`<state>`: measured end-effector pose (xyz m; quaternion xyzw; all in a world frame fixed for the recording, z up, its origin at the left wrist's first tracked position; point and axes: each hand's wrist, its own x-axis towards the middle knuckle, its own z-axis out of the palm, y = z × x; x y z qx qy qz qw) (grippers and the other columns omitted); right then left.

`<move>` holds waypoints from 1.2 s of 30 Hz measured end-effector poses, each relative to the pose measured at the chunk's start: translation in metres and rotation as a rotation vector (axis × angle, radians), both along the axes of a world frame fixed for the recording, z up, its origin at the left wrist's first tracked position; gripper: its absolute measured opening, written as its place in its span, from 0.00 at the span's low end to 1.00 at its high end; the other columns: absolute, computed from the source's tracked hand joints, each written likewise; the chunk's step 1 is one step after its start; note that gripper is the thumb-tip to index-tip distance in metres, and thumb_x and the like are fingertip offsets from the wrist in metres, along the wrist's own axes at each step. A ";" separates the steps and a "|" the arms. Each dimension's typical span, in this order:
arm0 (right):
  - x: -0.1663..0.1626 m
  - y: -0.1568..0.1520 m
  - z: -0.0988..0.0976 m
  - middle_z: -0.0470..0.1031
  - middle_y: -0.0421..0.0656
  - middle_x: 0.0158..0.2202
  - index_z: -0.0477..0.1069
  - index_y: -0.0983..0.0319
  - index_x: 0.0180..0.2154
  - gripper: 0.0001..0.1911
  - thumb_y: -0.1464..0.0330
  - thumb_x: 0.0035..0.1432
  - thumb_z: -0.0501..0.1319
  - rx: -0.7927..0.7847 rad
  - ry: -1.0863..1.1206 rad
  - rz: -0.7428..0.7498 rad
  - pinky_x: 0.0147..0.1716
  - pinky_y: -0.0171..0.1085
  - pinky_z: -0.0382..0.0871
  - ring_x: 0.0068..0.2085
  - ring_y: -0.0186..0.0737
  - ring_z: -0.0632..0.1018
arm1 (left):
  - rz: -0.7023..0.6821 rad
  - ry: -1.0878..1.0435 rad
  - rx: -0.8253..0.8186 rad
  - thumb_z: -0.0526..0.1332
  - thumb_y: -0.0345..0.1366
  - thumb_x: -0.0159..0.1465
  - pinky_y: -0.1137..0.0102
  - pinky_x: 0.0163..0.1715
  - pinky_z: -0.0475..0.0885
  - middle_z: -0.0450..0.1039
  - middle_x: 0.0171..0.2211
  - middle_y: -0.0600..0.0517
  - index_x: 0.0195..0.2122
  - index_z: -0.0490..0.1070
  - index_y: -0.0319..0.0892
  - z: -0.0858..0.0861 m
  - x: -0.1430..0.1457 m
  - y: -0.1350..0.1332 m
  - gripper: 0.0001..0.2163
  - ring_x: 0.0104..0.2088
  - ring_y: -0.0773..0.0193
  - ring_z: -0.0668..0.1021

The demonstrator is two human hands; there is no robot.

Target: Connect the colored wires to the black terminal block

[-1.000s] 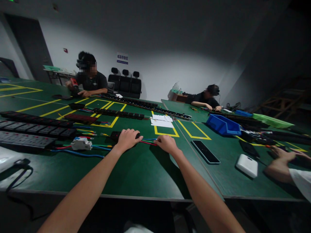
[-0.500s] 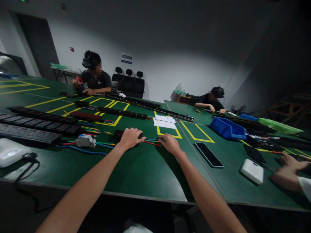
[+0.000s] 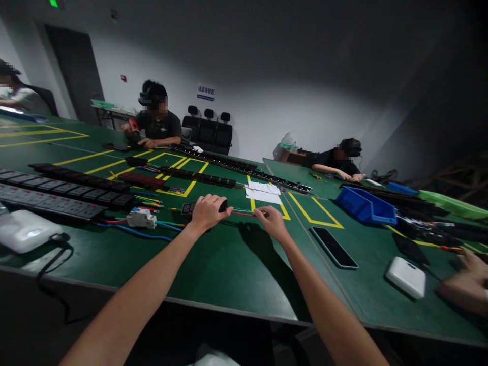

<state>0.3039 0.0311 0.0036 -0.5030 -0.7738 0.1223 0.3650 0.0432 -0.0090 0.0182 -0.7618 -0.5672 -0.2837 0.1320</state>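
My left hand (image 3: 209, 212) is closed over a small black electrical module (image 3: 187, 208), whose labelled end shows left of my fingers. Blue, green and red wires (image 3: 244, 211) run from its right side to my right hand (image 3: 270, 218), where thumb and fingertips pinch their ends. The hand hides most of the module. To the left, a white circuit breaker (image 3: 142, 218) lies with coloured wires attached, beside black power strips (image 3: 61, 201).
White papers (image 3: 263, 193) lie beyond my hands. A phone (image 3: 333, 247), a white box (image 3: 406, 277) and a blue bin (image 3: 366, 206) are on the right. A co-worker's hand (image 3: 470, 269) is at the right edge. Another person (image 3: 158, 119) holds a red power tool across the table.
The module has lifted slightly and tilted, so its labelled face shows. My right hand has raised the wire ends a little off the table. The camera view has shifted left.
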 end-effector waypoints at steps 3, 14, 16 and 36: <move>-0.004 -0.002 0.003 0.79 0.48 0.34 0.80 0.65 0.42 0.25 0.52 0.60 0.57 -0.083 0.184 -0.001 0.29 0.36 0.69 0.31 0.41 0.75 | 0.003 -0.018 0.019 0.48 0.55 0.70 0.58 0.45 0.64 0.78 0.46 0.44 0.51 0.74 0.43 0.001 -0.001 0.000 0.25 0.47 0.50 0.74; -0.007 -0.006 0.010 0.77 0.46 0.34 0.78 0.65 0.38 0.30 0.44 0.51 0.62 -0.368 0.659 -0.050 0.15 0.29 0.60 0.25 0.32 0.71 | -0.104 0.063 0.227 0.53 0.53 0.68 0.56 0.45 0.64 0.78 0.44 0.43 0.52 0.75 0.42 -0.007 -0.002 0.005 0.23 0.45 0.50 0.75; -0.007 -0.006 0.009 0.76 0.46 0.31 0.77 0.64 0.34 0.31 0.42 0.51 0.62 -0.429 0.659 -0.040 0.15 0.29 0.60 0.24 0.32 0.71 | -0.107 0.073 0.284 0.53 0.52 0.68 0.57 0.43 0.64 0.79 0.43 0.43 0.52 0.75 0.42 -0.008 -0.003 0.006 0.22 0.43 0.51 0.75; -0.013 -0.009 0.005 0.76 0.44 0.29 0.76 0.64 0.32 0.28 0.44 0.51 0.65 -0.443 0.690 0.187 0.16 0.30 0.59 0.22 0.31 0.71 | 0.030 -0.025 0.253 0.51 0.55 0.69 0.59 0.42 0.64 0.79 0.45 0.43 0.51 0.75 0.41 -0.003 -0.003 0.002 0.25 0.45 0.50 0.76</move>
